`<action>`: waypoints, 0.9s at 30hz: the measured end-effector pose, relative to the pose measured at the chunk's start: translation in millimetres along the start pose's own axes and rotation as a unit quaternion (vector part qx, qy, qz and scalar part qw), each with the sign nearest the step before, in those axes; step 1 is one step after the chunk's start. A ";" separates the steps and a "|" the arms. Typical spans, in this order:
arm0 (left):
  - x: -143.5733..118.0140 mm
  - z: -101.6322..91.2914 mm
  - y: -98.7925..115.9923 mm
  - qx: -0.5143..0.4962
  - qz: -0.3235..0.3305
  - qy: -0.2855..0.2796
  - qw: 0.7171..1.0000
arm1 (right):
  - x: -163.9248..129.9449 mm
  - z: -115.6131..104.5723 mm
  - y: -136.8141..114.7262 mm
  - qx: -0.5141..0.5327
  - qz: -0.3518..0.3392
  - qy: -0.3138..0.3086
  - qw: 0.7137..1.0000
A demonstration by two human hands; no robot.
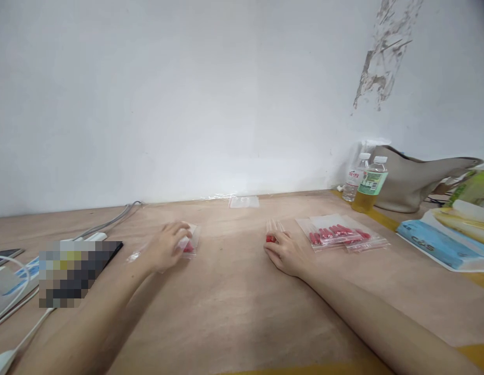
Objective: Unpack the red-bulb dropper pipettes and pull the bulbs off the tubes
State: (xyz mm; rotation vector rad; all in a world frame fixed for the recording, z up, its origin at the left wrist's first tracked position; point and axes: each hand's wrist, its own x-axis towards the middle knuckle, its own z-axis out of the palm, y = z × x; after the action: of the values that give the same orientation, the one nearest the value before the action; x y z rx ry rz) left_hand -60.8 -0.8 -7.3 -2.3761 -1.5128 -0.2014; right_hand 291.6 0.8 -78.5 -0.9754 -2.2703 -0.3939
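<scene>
On the left, my left hand (167,249) has its fingers curled over a small clear zip bag (192,245), and a bit of plastic shows between thumb and fingers. Something red lies in that bag, partly hidden by the hand. My right hand (287,252) is closed, thumb against fingers, on a small red piece (269,238). Thin clear prongs (276,225) stick out just beyond these fingers; whether they join the red piece I cannot tell. To the right of this hand lie overlapping clear zip bags (328,232) with several red pieces inside.
A flat plastic bag (244,201) lies by the wall. At right stand two bottles (369,187), a grey bag (402,182) and a blue tissue pack (441,242). Cables (105,221), a power strip (19,286) and a phone (5,258) are at left.
</scene>
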 end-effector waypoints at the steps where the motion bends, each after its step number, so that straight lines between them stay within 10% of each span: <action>1: -6.0 1.5 3.6 -0.014 0.062 -0.023 0.998 | -0.4 1.5 0.9 0.004 -0.001 0.002 1.000; 7: -13.7 23.8 -0.3 -0.017 0.073 -0.048 0.996 | -0.2 0.5 0.4 0.005 0.001 -0.005 1.000; 13: -5.7 23.3 14.6 0.048 -0.063 -0.090 0.993 | -0.8 0.8 1.4 0.014 -0.002 -0.001 1.000; 17: 0.2 21.2 30.2 0.045 -0.101 0.013 0.994 | -0.9 2.2 2.3 0.014 -0.004 -0.004 1.000; 21: 14.0 23.8 58.5 0.025 -0.056 0.123 0.990 | -1.0 3.6 3.7 0.011 -0.011 0.002 1.000; 27: 30.1 44.7 132.4 -0.081 0.050 0.111 0.989 | -0.1 6.4 -0.1 0.009 -0.011 0.023 1.000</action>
State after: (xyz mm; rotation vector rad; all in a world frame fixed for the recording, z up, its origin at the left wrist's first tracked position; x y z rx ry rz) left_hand 69.2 -11.7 -65.7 -2.4494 -1.3161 -0.5635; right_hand 288.8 3.8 -83.4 -0.9239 -2.2410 -0.4010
